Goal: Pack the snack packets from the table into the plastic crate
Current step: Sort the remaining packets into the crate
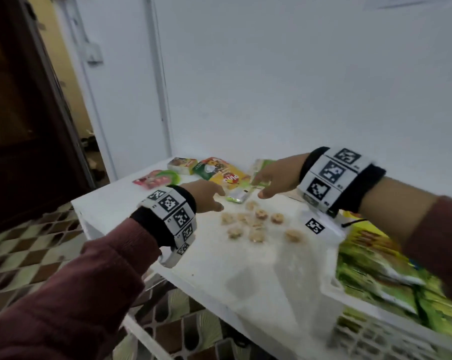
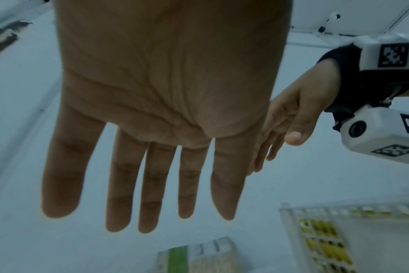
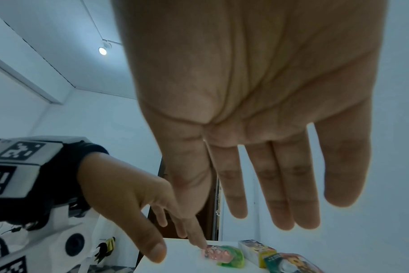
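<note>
Snack packets lie along the far edge of the white table: a pink-green packet, a small box, a green-red packet, a yellow packet and a small silver-green packet. My left hand hovers just left of the silver-green packet, fingers straight and spread, holding nothing. My right hand hovers just right of it, open and empty too, partly hiding a pale green packet. The white plastic crate at the lower right holds several green packets.
Several round biscuits lie in the middle of the table, near a square marker tag. The table's left edge drops to a tiled floor. A dark wooden door stands at the left, and a white wall rises behind the table.
</note>
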Tool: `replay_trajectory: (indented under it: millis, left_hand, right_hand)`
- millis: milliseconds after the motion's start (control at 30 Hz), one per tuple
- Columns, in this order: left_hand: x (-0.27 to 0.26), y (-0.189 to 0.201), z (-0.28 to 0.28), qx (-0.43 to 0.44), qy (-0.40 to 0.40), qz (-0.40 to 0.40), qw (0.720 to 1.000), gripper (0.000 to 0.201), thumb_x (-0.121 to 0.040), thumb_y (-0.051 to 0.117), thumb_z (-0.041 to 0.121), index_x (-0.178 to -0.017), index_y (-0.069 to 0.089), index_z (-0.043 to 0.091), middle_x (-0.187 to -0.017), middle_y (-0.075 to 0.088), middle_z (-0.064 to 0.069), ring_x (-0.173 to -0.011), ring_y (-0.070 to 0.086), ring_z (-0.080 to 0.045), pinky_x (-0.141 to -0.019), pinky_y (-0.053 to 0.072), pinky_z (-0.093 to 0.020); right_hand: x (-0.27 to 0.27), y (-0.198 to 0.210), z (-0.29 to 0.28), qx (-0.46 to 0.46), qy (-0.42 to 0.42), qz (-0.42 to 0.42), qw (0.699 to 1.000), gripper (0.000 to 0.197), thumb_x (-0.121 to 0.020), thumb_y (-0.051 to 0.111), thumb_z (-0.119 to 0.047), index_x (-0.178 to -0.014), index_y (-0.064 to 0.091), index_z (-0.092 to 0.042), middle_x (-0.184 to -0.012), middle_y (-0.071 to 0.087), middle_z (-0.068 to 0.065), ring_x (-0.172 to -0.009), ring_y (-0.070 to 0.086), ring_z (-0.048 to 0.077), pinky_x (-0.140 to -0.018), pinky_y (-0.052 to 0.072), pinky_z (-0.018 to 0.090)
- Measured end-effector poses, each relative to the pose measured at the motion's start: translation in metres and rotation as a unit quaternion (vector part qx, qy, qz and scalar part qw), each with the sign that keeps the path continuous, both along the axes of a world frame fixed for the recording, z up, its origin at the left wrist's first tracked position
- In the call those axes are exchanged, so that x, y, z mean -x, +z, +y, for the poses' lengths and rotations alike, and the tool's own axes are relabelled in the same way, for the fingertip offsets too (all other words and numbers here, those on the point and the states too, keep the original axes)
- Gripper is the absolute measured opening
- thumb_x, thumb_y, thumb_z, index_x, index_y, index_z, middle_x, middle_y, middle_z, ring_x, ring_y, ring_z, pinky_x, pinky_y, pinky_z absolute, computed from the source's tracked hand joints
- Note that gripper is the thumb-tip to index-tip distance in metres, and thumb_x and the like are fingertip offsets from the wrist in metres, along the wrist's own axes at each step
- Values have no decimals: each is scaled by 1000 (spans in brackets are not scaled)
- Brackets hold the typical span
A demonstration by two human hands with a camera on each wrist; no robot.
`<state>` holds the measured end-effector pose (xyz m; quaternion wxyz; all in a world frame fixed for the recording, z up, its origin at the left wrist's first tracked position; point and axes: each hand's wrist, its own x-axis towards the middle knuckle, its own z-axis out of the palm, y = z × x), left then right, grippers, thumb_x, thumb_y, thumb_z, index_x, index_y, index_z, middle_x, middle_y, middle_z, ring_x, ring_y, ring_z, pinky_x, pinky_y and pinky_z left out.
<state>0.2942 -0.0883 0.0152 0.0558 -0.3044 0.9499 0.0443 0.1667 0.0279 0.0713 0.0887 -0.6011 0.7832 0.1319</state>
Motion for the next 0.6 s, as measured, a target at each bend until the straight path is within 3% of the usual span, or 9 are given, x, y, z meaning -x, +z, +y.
replay_trajectory:
  millis: [67, 100, 133, 167, 233, 333, 433, 533, 600]
  left_hand:
    - [-24, -8, -32, -1, 14, -1, 1000, 47, -94, 50, 34, -138, 42, 21, -139, 45, -2, -126, 44, -19, -102, 33, -27]
    - [-36, -11, -48, -5, 21, -1, 1000, 47, -94, 50, 33, -138, 42, 20, -139, 46, -3, -126, 44, -19, -102, 32, -27]
    - [-47, -14, -64, -13, 31, 0, 999, 47, -93, 51, 33, -137, 43, 19, -139, 46, -3, -126, 44, -19, -102, 32, -27]
    - [-57, -16, -79, -20, 42, -1, 999, 47, -93, 52, 33, -137, 42, 19, -139, 46, -4, -126, 44, -20, -103, 32, -27]
    - [-74, -21, -107, -30, 59, -8, 998, 48, -93, 52, 32, -138, 41, 18, -140, 44, -4, -128, 43, -20, -104, 31, -27]
    - [-94, -31, -144, -47, 81, -10, 996, 51, -94, 51, 31, -141, 37, 18, -145, 39, -4, -131, 39, -19, -106, 28, -25]
    - [-106, -51, -178, -76, 103, 0, 992, 55, -93, 52, 31, -143, 32, 19, -147, 36, -5, -134, 35, -20, -108, 26, -26]
    - [-113, -76, -209, -106, 123, 1, 987, 61, -93, 53, 31, -145, 26, 17, -147, 33, -9, -135, 33, -23, -109, 26, -29]
    - [-116, -89, -229, -118, 136, 3, 984, 63, -92, 53, 32, -146, 23, 17, -148, 31, -11, -135, 33, -25, -109, 25, -31]
  right_hand:
    - [-21, -4, -38, -13, 12, 2, 1000, 52, -97, 45, -33, -143, 32, -13, -127, 51, -4, -107, 52, 10, -85, 41, 17]
    - [-32, -6, -56, -17, 18, 7, 1000, 52, -97, 44, -32, -143, 31, -12, -115, 54, -9, -89, 51, 7, -69, 38, 11]
    - [-42, -9, -74, -19, 23, 11, 999, 53, -97, 44, -31, -144, 30, -10, -110, 55, -10, -82, 48, 8, -63, 35, 11]
    - [-50, -12, -91, -22, 26, 11, 999, 54, -97, 44, -31, -144, 30, -9, -115, 55, -8, -90, 51, 10, -69, 39, 15]
    - [-61, -22, -122, -27, 25, 7, 999, 54, -97, 45, -32, -144, 31, -9, -139, 45, 2, -125, 44, 17, -98, 35, 25]
    - [-66, -43, -161, -31, 17, -4, 999, 54, -94, 48, -36, -142, 36, -12, -144, 40, 7, -134, 35, 21, -107, 27, 30]
    - [-68, -70, -191, -41, 10, -18, 999, 51, -95, 48, -32, -141, 38, -12, -145, 38, 7, -129, 39, 20, -103, 30, 27]
    - [-61, -97, -223, -74, -11, -61, 995, 48, -95, 49, -24, -140, 39, -10, -126, 51, 11, -106, 48, 19, -80, 39, 23]
    - [-53, -111, -245, -66, -33, -85, 994, 48, -94, 52, -23, -138, 41, -9, -117, 53, 6, -106, 50, 19, -72, 40, 20]
